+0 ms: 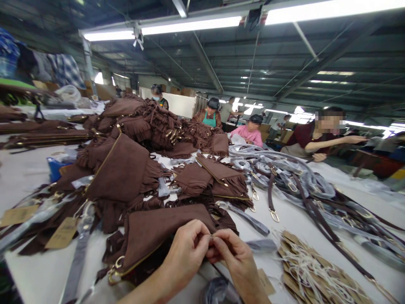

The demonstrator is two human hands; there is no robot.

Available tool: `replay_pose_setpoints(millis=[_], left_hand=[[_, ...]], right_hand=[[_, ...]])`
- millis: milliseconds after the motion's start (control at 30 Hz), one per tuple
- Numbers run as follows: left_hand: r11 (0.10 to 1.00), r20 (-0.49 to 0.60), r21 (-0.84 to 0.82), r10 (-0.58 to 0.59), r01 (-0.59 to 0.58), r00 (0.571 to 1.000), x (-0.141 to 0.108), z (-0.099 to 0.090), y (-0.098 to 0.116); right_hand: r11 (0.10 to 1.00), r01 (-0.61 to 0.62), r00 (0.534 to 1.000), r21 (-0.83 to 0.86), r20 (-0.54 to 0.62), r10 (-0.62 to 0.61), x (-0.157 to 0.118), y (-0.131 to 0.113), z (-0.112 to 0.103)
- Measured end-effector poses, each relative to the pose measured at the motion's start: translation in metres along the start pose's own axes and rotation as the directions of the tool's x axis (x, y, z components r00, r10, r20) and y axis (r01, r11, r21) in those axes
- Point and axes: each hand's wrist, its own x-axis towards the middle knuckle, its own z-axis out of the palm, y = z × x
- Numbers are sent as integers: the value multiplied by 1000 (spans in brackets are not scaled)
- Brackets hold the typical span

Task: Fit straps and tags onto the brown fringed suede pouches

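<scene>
A dark brown fringed bag [158, 230] with a gold zipper lies on the table in front of me. My left hand [186, 247] is at its right end, thumb and fingers pinched together. Fingertips nearly touching it, my right hand [237, 259] is pinched too. Something very small may be between them, but the fingers hide it. A gold clasp [114, 274] hangs at the bag's left end. Below my right hand, a plastic-wrapped strap [220, 290] and part of a brown paper tag [266, 282] show.
Several brown bags [123, 169] are heaped ahead. Wrapped straps with gold hooks [297, 177] spread over the right of the white table [264, 253]. Paper tags with white strings [313, 270] lie at near right. A wrapped strap [77, 253] lies at left. Several people work beyond.
</scene>
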Motion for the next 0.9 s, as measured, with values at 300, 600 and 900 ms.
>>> replay_pose_setpoints(millis=[300,600,900], left_hand=[[995,-7,40,93,-93,996,-4,6,-1],[984,-8,119,131,-129,991,-5,9,-5],[878,216,406,179,-255,960,-15,-34,13]], right_hand=[[835,388,916,-390,61,-396,-1,-10,-2],[777,396,911,-489,108,-397,0,-7,-1],[588,427,902,-687,275,-334,-30,-22,-27]])
